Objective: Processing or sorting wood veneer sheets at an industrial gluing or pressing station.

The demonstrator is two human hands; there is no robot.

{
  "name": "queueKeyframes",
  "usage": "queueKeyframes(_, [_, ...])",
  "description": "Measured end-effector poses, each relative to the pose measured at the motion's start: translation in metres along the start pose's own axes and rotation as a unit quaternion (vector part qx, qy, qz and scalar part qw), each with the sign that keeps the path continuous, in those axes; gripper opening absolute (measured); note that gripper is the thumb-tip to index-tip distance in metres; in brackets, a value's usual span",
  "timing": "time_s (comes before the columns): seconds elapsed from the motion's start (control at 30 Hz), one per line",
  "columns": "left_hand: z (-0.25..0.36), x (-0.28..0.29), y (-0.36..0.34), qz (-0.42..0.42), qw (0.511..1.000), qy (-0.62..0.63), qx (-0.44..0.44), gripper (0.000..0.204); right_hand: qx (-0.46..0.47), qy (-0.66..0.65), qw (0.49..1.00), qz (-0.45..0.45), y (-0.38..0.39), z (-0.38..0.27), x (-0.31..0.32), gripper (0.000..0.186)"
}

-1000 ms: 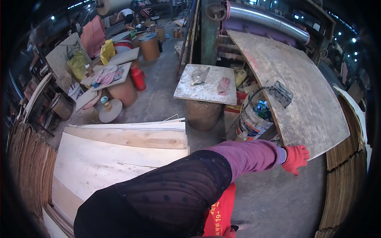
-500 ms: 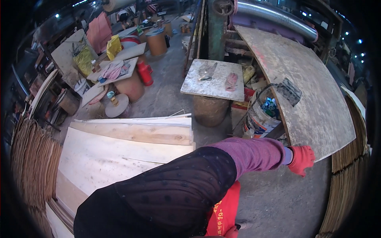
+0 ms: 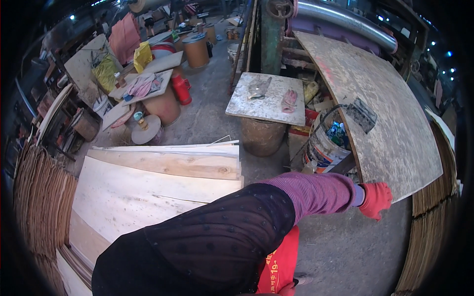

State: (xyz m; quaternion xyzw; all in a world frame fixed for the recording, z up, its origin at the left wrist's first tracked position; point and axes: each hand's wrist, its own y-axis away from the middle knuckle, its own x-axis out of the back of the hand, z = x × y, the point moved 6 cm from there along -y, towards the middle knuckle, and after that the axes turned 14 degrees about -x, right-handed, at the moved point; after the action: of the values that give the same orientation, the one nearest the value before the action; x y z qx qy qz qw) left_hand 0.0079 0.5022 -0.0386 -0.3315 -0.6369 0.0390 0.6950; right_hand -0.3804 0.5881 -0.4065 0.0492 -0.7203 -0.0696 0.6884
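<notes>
Your left hand [image 3: 375,200], in a red glove, is stretched across your front to the near corner of the large, stained sheet [image 3: 395,128]. The fingers look curled, with one digit pointing down; I cannot tell whether they are clamped on the edge or merely lie against it. Your right hand cannot be made out at the lower edge, so the state of its fingers cannot be told.

The sheet is to your right, its far end near the roller [image 3: 340,22], its left edge beside the bucket [image 3: 321,157], its near right corner by the brown stack [image 3: 429,232]. A dark block [image 3: 363,116] shows on its left part. Your sleeve passes in front of the pale sheets [image 3: 153,170].

Step in hand, as judged: reaching to the sheet's corner. Any move from here calls for a sure hold on that edge before load goes onto it, and for due care of the block, which could slide if the sheet tilts, and of the bucket close beside.
</notes>
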Motion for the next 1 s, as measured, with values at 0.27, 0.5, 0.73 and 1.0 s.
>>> queueKeyframes(0.27, [0.002,0.0,0.0,0.007,1.0,-0.006,-0.001,0.049,0.003,0.002,1.0,-0.007,0.003,0.002,0.002,0.056])
queueKeyframes(0.5, [0.002,0.001,-0.001,0.009,1.0,-0.007,0.004,0.047,0.017,0.007,0.999,-0.028,0.007,-0.015,0.019,0.055])
queueKeyframes(0.73, [0.001,0.002,0.001,0.024,1.0,0.003,0.006,0.046,0.027,0.01,0.998,-0.05,0.009,-0.021,0.021,0.054])
queueKeyframes(1.0, [0.0,0.002,0.002,0.02,1.0,-0.006,0.006,0.045,0.039,0.012,0.997,-0.067,0.01,-0.024,0.028,0.053])
